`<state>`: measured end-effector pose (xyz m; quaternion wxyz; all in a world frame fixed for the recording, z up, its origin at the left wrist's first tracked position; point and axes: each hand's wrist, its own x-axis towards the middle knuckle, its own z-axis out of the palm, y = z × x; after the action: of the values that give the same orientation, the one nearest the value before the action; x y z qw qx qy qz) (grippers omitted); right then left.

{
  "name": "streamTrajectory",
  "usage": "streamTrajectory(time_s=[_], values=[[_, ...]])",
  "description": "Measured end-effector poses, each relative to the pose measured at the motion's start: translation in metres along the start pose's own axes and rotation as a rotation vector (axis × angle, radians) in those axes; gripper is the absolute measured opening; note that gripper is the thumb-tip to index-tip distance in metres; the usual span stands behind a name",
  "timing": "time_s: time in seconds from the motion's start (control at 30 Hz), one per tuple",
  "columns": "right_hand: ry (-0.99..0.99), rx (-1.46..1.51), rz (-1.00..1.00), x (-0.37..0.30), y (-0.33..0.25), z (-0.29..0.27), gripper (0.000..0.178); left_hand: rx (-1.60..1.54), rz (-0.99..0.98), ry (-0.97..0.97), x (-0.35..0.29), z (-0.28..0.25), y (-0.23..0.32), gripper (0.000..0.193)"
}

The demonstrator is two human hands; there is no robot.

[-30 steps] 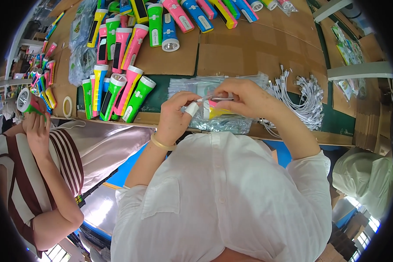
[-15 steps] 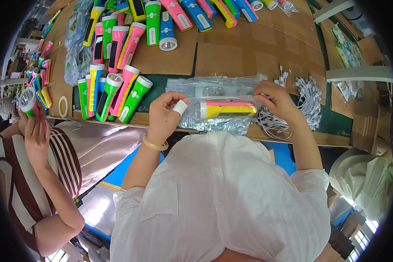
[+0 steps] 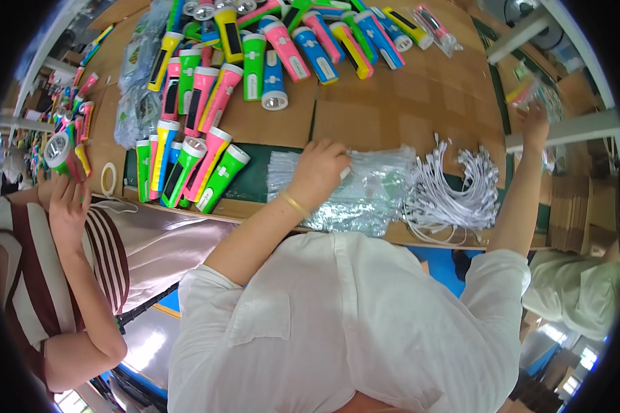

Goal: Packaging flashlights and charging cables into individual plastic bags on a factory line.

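Observation:
My left hand (image 3: 322, 171), with a white wrap on the thumb, rests on the stack of clear plastic bags (image 3: 365, 203) at the table's front edge. Its fingers are bent together on a bag's upper edge. Far out to the right is my right hand (image 3: 534, 125), beside the white rail. A blurred yellow and pink flashlight (image 3: 521, 91) in a clear bag lies at its fingertips, over other bagged goods (image 3: 545, 103). Whether those fingers still grip it is unclear.
White charging cables (image 3: 455, 189) are heaped right of the bags. Many coloured flashlights (image 3: 253, 65) lie at the back, with several standing upright (image 3: 217, 177) at left. A bagged pink flashlight (image 3: 435, 26) lies farther back. A co-worker's hand (image 3: 67, 206) holds a flashlight (image 3: 58, 151) at far left.
The bagged yellow and pink flashlight has gone from the stack of bags to the far right with my right hand. My left hand has moved right and forward onto the bags.

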<state>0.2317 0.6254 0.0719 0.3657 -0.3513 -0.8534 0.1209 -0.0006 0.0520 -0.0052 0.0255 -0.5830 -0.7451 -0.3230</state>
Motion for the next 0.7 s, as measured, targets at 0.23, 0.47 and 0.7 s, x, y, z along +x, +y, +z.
streamTrajectory(time_s=[0.23,0.47,0.7], values=[[-0.862,0.594,-0.007,-0.171,-0.257,0.082,0.031,0.096,-0.043,0.053,-0.027,0.005,0.004,0.022],[-0.821,0.580,-0.504,-0.248,-0.332,0.108,0.010,-0.055,-0.068,0.142,-0.028,0.009,0.004,0.027],[-0.854,0.582,-0.412,-0.242,-0.314,0.113,0.011,-0.082,-0.283,0.134,-0.045,-0.042,-0.001,0.026]])
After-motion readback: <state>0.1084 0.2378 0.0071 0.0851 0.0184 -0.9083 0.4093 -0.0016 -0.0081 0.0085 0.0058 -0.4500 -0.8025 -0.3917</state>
